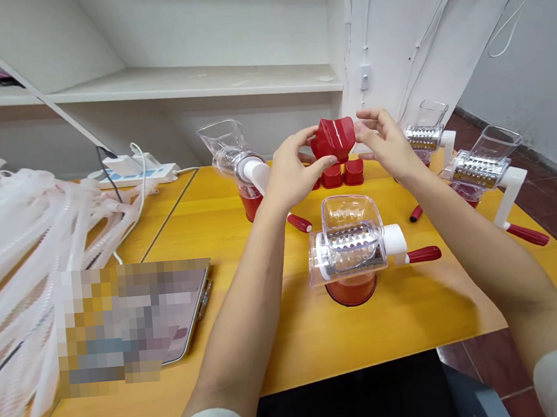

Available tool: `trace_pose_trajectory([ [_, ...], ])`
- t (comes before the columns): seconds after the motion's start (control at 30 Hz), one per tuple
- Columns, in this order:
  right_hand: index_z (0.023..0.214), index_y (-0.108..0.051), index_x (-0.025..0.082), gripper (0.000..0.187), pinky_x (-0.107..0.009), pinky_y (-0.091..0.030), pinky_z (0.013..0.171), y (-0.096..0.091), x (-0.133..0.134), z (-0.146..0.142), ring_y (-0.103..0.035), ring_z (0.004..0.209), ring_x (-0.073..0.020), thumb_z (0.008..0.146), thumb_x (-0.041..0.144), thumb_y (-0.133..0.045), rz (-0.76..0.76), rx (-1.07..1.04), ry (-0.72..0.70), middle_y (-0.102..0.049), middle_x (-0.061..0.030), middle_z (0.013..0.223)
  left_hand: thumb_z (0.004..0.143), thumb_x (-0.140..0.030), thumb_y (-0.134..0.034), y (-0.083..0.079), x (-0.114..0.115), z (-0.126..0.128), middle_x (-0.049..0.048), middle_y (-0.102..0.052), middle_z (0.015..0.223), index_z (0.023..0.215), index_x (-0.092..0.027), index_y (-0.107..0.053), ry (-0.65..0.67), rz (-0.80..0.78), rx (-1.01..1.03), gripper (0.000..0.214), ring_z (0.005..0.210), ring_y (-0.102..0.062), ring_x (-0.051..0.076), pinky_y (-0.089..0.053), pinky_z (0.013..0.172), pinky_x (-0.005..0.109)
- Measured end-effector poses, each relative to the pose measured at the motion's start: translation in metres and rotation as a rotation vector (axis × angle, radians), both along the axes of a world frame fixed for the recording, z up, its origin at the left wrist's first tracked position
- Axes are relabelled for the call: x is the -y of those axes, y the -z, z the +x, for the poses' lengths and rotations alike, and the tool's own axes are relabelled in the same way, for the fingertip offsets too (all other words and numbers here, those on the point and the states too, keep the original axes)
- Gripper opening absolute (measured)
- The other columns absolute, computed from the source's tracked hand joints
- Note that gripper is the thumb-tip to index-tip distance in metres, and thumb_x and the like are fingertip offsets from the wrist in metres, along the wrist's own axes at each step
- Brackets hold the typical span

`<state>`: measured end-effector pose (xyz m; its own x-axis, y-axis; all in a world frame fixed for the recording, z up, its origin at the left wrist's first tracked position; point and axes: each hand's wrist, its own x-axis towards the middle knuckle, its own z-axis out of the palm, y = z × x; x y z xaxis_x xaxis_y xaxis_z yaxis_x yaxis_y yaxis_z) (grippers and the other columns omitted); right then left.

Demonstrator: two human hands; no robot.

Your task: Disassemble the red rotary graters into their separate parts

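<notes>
Two bare hands meet above a yellow wooden tabletop, where one glossy red plastic food pusher is raised over the back of the nearest machine. The left hand grips it between thumb and fingers; the right hand is spread loosely at its other side, contact hard to tell. At least two more red plastic pieces stand behind, with a sliver of a third by the left thumb. Four clear plastic drum graters with perforated metal cylinders share the surface: one in front, one behind the left forearm and two at right, with four red crank handles in view. At left lie one white power strip, one partly pixelated flat metal-edged object and one heap of translucent plastic strips.
</notes>
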<state>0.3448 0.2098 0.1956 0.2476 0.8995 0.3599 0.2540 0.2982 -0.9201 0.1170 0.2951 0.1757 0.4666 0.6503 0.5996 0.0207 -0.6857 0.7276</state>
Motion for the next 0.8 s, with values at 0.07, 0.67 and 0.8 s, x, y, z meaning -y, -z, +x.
trace_pose_trajectory([
  [0.07, 0.147, -0.058, 0.035, 0.067, -0.047, -0.071, 0.105, -0.004, 0.004, -0.003, -0.073, 0.131, -0.0273, 0.096, 0.071, -0.083, 0.057, 0.191, -0.007, -0.068, -0.0093, 0.154, 0.092, -0.045, -0.091, 0.002, -0.001, 0.001, 0.0153, -0.078, 0.15, 0.154, -0.023, -0.074, -0.064, 0.077, -0.039, 0.068, 0.127, -0.079, 0.031, -0.07, 0.102, 0.041],
  [0.67, 0.154, -0.066, -0.001, 0.058, -0.056, -0.055, 0.128, 0.055, -0.028, 0.074, -0.069, 0.147, -0.0462, 0.107, 0.034, -0.072, -0.674, 1.096, 0.36, -0.057, -0.036, 0.166, 0.104, -0.06, -0.083, -0.009, -0.002, -0.015, 0.0139, -0.077, 0.145, 0.151, -0.028, -0.069, -0.157, 0.058, 0.058, 0.059, 0.116, -0.082, 0.027, -0.067, 0.096, 0.038],
  [0.8, 0.158, -0.063, -0.002, 0.06, -0.052, -0.053, 0.128, 0.064, -0.04, 0.072, -0.069, 0.149, -0.0435, 0.112, 0.036, -0.069, -0.719, 1.09, 0.325, -0.056, -0.038, 0.168, 0.103, -0.06, -0.084, -0.009, -0.003, -0.018, 0.0139, -0.078, 0.139, 0.146, -0.027, -0.071, -0.117, 0.035, 0.107, 0.055, 0.126, -0.079, 0.03, -0.066, 0.102, 0.04],
])
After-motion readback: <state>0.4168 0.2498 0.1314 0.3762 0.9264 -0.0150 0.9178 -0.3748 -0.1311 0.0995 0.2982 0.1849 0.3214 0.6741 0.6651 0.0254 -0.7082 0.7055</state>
